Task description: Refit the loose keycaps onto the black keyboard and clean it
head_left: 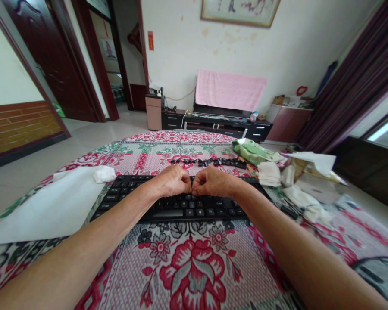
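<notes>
A black computer keyboard [168,213] lies flat across the patterned tablecloth in front of me. My left hand [175,178] and my right hand [207,181] meet over its middle, knuckles up, with fingertips pinched close together. Both hands are closed, and their fingers hide whatever is between them and the keys below. A loose row of small black keycaps [224,162] lies on the cloth just beyond the keyboard. Some keys in the right part of the keyboard are covered by my right hand and forearm.
To the left lie a white sheet [54,204] and a crumpled tissue [104,174]. On the right are a green tissue pack [257,151], folded white cloths [269,174] and a box with papers [313,163]. A TV under a pink towel [229,89] stands by the wall.
</notes>
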Motion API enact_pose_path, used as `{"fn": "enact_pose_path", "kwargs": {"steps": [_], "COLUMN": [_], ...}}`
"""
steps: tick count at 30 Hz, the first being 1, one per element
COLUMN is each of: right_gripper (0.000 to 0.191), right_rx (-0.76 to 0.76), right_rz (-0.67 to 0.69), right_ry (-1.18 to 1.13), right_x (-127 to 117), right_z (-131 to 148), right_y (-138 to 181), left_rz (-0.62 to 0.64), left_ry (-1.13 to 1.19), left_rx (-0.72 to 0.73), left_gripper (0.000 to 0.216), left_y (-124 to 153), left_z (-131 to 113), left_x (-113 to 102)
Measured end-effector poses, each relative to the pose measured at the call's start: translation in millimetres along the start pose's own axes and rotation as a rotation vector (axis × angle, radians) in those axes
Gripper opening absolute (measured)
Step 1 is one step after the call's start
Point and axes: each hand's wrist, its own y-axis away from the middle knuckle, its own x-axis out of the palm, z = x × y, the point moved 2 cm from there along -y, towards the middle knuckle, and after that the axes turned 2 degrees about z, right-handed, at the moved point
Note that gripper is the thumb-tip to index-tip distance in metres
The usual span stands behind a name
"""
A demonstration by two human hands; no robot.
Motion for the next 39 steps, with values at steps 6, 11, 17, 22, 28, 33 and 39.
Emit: {"fn": "enact_pose_path", "kwargs": {"steps": [6,11,17,22,28,33,39], "right_gripper": [0.015,0.019,0.027,0.032,0.032,0.027,0.023], "right_rx": [-0.033,0.079,0.135,0.218,0.278,0.252,0.0], "right_rz": [-0.002,-0.5,-0.523,-0.45,-0.405,-0.405,-0.479], "right_ry": [-0.174,0.107,0.547,0.696,0.73,0.747,0.684], "right_x": [-18.6,-41.8,-43.9,-39.1,-36.9,-34.6,-36.6], "right_z": [-1.3,-21.8,-34.2,-30.1,-33.7,-33.9,-13.4], "right_y": [9.7,-1.3,-33.5,-47.5,-52.9,-49.7,-20.1], "left_rz": [0.013,-0.001,-0.165,-0.191,-0.205,-0.222,-0.23], "left_ry": [0.052,0.135,0.207,0.212,0.21,0.196,0.17], "left_rx": [-0.003,0.025,0.028,0.01,0.014,0.006,-0.01], "left_gripper": [0.024,0.019,0.021,0.021,0.019,0.018,0.019], "left_y": [0.0,2.5,2.5,1.0,0.3,-0.1,-2.1], "left_z": [-0.3,-2.2,4.4,8.5,8.2,8.3,10.8], "left_x": [-0.4,-7.9,-21.1,-20.8,-19.2,-19.7,-18.3]}}
